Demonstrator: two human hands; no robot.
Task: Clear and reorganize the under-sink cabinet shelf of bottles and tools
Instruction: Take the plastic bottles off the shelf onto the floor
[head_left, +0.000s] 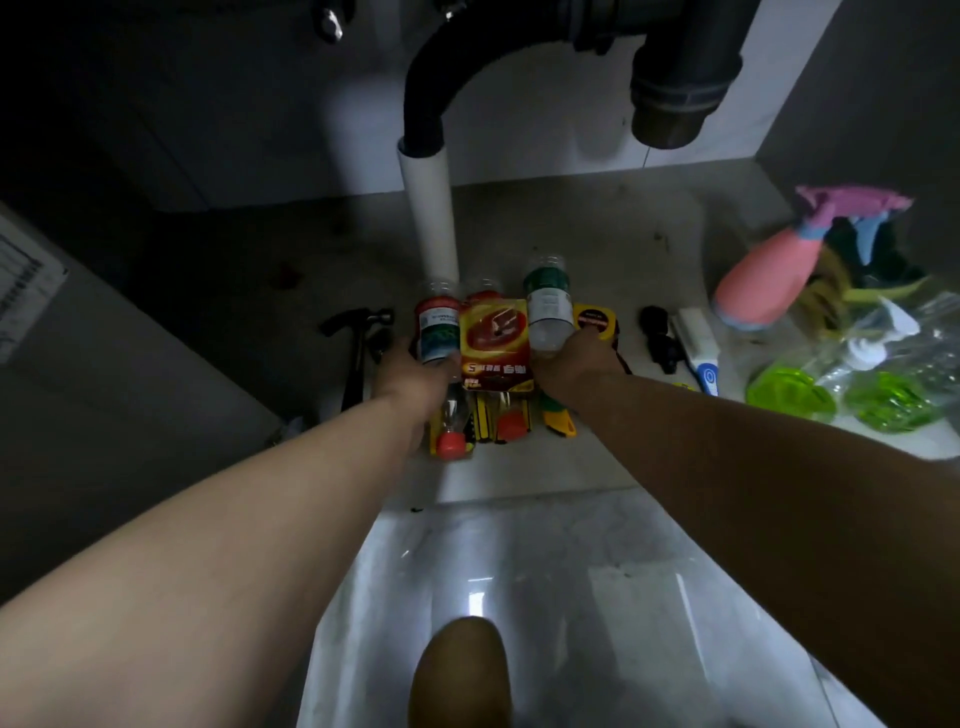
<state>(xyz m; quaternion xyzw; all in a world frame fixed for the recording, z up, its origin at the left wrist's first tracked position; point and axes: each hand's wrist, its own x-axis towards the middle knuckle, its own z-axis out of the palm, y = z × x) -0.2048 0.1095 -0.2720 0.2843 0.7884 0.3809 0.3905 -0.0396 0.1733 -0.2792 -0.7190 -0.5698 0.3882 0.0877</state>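
Under the sink, on the cabinet shelf (597, 218), you're gripping two bottles at once. Your left hand (410, 376) is wrapping its fingers round the red-label bottle (439, 327), and your right hand (569, 364) is clamping on the green-label bottle (546, 304). A red and yellow pack (493, 338) is sitting squeezed between them, with the white pipe (428, 218) standing right behind, crowding the back. A hammer (358, 343) is lying just left of your left hand, and a yellow tape measure (597, 319) is peeking out behind your right. Off to the right a pink spray bottle (763, 275) is leaning over, well apart.
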